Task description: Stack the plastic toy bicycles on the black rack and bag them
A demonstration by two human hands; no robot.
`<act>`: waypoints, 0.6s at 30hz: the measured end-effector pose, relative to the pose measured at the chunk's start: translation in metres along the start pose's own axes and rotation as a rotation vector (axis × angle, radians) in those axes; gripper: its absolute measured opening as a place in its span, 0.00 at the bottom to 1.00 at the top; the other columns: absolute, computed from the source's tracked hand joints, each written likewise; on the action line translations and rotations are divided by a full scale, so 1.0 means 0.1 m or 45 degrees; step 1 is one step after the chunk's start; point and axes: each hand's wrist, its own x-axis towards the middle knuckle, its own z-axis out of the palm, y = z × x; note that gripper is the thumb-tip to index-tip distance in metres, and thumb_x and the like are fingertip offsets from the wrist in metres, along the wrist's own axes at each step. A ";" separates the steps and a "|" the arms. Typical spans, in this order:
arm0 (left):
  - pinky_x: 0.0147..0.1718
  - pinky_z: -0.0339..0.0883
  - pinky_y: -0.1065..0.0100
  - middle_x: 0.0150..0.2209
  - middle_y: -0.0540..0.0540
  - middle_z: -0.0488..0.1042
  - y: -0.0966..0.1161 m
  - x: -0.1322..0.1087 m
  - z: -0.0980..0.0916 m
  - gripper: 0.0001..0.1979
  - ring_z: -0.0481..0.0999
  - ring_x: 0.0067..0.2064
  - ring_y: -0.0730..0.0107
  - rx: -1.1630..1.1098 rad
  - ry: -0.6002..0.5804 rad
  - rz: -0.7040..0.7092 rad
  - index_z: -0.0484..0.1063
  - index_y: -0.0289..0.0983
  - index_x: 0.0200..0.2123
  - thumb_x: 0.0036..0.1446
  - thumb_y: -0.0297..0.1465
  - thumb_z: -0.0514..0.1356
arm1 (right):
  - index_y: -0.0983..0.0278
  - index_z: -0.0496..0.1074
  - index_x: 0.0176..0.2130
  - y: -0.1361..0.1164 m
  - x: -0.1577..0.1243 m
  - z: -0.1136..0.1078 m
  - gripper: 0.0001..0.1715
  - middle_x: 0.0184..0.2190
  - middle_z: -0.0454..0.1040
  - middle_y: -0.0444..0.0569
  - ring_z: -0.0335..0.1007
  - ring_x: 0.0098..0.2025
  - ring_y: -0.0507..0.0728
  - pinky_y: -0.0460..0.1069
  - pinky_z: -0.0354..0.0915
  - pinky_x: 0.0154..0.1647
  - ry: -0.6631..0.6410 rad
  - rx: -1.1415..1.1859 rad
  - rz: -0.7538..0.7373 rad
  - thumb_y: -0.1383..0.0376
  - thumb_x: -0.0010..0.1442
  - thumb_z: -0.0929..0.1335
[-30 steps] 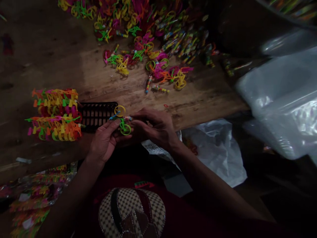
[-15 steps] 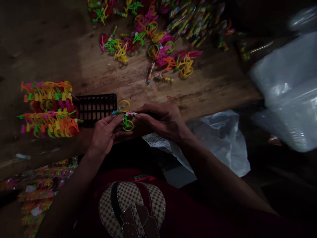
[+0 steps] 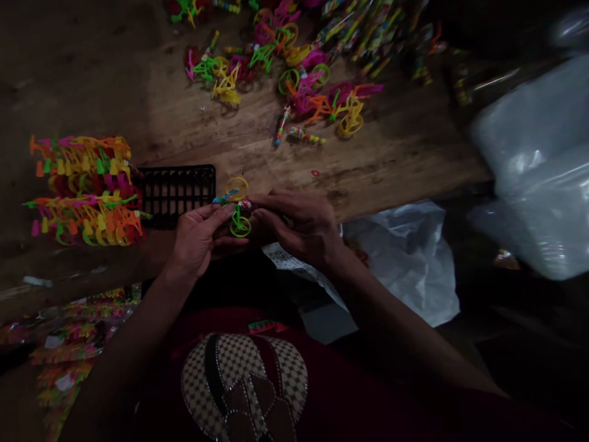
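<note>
My left hand [image 3: 196, 236] is closed, thumb and fingers pinching a small plastic toy bicycle [image 3: 240, 222] with a green lower wheel and a yellow upper wheel. A blue end of a tube pokes out beside the thumb. On the bicycle's right side shows the red and white wrapper of a candy tube [image 3: 245, 204]. My right hand [image 3: 304, 221] is closed, its fingertips pinched at that wrapper end. The hands partly hide the bicycle and the tube. Left of them lies a black plastic rack [image 3: 177, 195], with rows of colourful toy bicycles [image 3: 87, 209] at its far end.
Loose toy bicycles [image 3: 306, 98] and a pile of candy tubes [image 3: 368, 37] lie on the wooden table [image 3: 184, 135]. White plastic bags [image 3: 405, 258] hang at the front edge. Clear plastic packs [image 3: 543, 166] are at the right; packed toys [image 3: 73, 350] stand at the lower left.
The view has shifted slightly, so the table things sit a little higher. My right fingertips cover more of the wrapper end. The toy bicycle stays in my left hand.
</note>
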 end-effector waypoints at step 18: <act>0.22 0.78 0.70 0.31 0.43 0.83 -0.04 0.00 -0.04 0.06 0.84 0.28 0.62 0.007 -0.115 -0.014 0.78 0.31 0.31 0.53 0.27 0.71 | 0.53 0.84 0.43 0.21 0.08 -0.09 0.12 0.32 0.82 0.46 0.77 0.33 0.56 0.51 0.72 0.33 -0.114 0.298 0.004 0.54 0.65 0.71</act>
